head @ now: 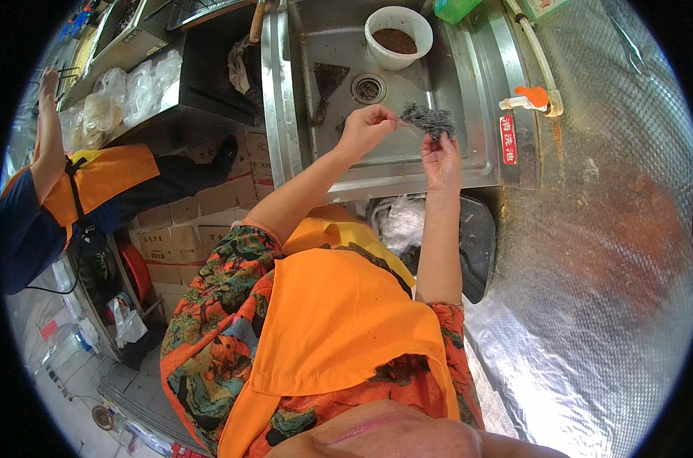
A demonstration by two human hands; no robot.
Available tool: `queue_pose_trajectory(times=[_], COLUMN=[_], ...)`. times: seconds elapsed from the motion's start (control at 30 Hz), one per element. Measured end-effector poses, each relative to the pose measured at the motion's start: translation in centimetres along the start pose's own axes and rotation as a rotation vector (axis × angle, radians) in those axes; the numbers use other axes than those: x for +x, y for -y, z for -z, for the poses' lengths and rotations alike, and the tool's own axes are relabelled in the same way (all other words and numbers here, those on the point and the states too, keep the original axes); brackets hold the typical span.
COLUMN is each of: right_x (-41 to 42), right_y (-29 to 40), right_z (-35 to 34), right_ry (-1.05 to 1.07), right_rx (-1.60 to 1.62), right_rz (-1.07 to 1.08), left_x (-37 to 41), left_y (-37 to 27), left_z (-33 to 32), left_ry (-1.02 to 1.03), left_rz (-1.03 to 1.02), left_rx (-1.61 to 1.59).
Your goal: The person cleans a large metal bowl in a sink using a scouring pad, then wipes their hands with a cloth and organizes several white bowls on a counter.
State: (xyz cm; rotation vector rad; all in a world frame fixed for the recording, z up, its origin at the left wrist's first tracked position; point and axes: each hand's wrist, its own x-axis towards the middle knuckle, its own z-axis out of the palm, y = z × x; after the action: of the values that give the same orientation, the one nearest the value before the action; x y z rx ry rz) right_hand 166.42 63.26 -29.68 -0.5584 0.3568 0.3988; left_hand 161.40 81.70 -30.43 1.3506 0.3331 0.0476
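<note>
Over a stainless steel sink [332, 172], my right hand [442, 163] grips a grey steel wool scourer [432, 119] by its lower edge. The fingertips of my left hand [366, 130] are pinched together at the scourer's left end, on a thin pale strand [406, 124] that sticks out from it. Below the hands, the round drain [369, 88] has dark bits in its strainer. A white plastic bucket [380, 57] with brown liquid in it stands at the back of the basin. Dark scraps [329, 78] lie on the sink floor left of the drain.
An orange-handled tap [532, 97] juts from the foil-covered wall [615, 200] at right. Below the sink's front edge is a black bin [478, 246] with a plastic bag. Another person in an orange apron [103, 174] stands at left by a counter with plastic bags [106, 97].
</note>
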Motion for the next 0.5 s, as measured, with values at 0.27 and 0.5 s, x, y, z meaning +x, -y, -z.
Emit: queue_pose_trajectory(times=[0.27, 0.5], right_x=[0.0, -0.7], right_y=[1.8, 1.0], right_z=[0.4, -0.6], right_ry=[-0.048, -0.033], right_rx=[0.067, 0.08], right_rz=[0.035, -0.008], left_x=[-1.0, -0.9], left_y=[2.6, -3.3], left_z=[4.6, 0.6], left_ry=[-0.169, 0.064], left_rz=[-0.294, -0.347], left_rx=[1.324, 0.448])
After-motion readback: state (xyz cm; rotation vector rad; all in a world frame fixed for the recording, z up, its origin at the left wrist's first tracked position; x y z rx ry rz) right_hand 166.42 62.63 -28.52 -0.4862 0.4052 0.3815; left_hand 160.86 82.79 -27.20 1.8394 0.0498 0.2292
